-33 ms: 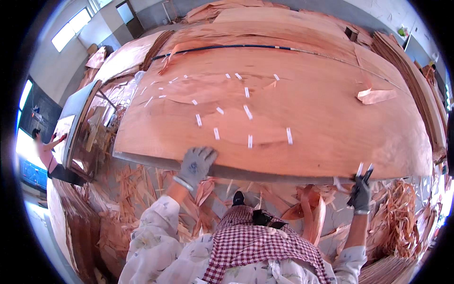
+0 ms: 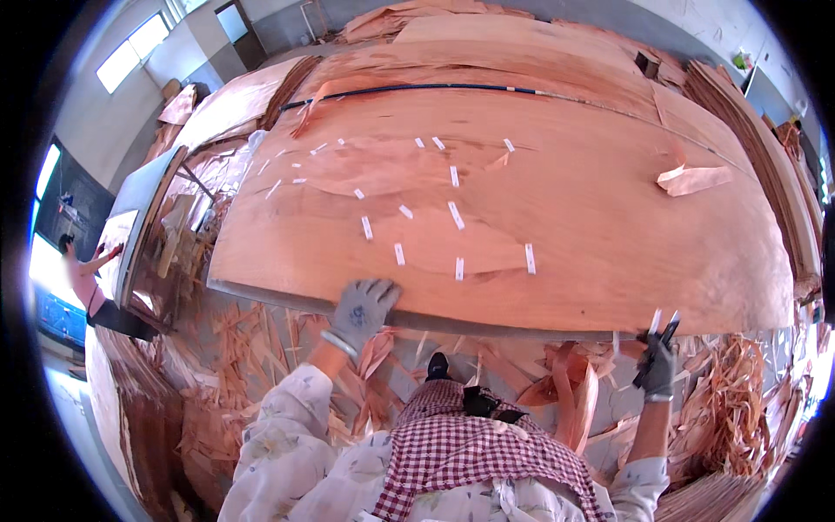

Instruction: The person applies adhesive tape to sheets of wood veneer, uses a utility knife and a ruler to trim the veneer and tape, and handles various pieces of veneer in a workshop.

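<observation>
Wood sheet (image 2: 609, 252) lies before the person; white strips (image 2: 457, 215) in place, raised flap (image 2: 693, 180) bears none. Left hand (image 2: 365, 311) flat on near edge, gripping nothing; right hand (image 2: 661, 370) clamped on black tool (image 2: 669, 330).

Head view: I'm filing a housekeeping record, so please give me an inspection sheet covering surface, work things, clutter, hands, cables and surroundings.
Surface: broad reddish-brown wood sheet, with a curled piece on its right part.
Work things: white strips scattered over the sheet; slim dark tool, kind unclear.
Clutter: torn wood scraps on the floor.
Hands: gloved left hand on the near edge; gloved right hand holding the tool.
Cables: nothing seen; the long dark line farther back looks like a rod.
Surroundings: stacked sheets at right; another person at left.
</observation>
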Demonstrator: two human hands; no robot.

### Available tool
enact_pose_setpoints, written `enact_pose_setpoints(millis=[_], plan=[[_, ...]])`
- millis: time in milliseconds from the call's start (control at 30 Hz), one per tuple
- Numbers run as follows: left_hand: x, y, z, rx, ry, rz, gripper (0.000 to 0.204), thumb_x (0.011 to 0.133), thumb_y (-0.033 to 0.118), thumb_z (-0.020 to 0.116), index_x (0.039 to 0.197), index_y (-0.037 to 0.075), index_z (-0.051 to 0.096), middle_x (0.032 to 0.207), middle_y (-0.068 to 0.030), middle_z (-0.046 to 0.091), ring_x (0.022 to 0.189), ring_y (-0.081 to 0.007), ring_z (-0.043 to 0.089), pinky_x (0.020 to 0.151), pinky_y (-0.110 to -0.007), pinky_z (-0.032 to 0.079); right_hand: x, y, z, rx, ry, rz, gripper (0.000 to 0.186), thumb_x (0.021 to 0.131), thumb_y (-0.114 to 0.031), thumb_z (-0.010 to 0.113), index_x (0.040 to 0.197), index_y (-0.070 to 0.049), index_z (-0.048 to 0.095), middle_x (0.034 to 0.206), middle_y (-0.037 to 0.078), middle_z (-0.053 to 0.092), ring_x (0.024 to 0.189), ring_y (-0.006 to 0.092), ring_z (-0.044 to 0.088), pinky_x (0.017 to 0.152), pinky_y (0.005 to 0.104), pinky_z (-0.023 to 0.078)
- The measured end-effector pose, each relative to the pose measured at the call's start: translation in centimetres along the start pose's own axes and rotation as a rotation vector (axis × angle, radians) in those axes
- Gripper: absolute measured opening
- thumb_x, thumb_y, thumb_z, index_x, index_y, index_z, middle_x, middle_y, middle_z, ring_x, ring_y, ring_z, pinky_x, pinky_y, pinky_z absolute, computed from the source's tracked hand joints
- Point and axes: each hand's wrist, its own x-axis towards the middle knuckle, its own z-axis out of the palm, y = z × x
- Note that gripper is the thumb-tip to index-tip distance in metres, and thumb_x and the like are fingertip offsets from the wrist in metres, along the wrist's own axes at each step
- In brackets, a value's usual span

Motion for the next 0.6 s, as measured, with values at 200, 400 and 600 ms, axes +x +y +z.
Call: enact_pose_setpoints(millis=[200,400,600], plan=[[-0.6,2.4,2.4,-0.102,-0.188,-0.038,0.039,0.076,0.022,0.056,0.114,0.013,0.061,0.114,-0.0067,0.061,0.106,-0.0246,0.055,0.087,-0.043,0.042,-2.3,3.7,-4.4,0.198,-0.153,0.323,0.025,0.089,-0.024,0.060,0.114,-0.019,0.062,0.070,-0.001,0.052,0.046,0.0054,0.043,0.038,0.0198,0.030],[-0.9,1.2,4.5,-0.025,-0.149,0.002,0.038,0.077,0.015,0.056,0.114,0.011,0.061,0.117,-0.0064,0.059,0.106,-0.0257,0.054,0.088,-0.043,0.041,-1.5,3.6,-4.2,0.308,-0.024,0.281,0.026,0.087,-0.017,0.065,0.110,-0.007,0.062,0.093,0.002,0.067,0.056,0.0103,0.058,0.039,0.0216,0.038],[-1.4,1.6,5.9,-0.058,-0.146,0.027,0.040,0.077,0.014,0.056,0.116,0.012,0.060,0.118,-0.0063,0.059,0.106,-0.0256,0.053,0.089,-0.043,0.040,-3.5,5.3,-6.2,0.306,0.054,0.311,0.020,0.087,-0.019,0.065,0.103,-0.007,0.062,0.089,0.005,0.069,0.054,0.0100,0.057,0.040,0.0210,0.040]])
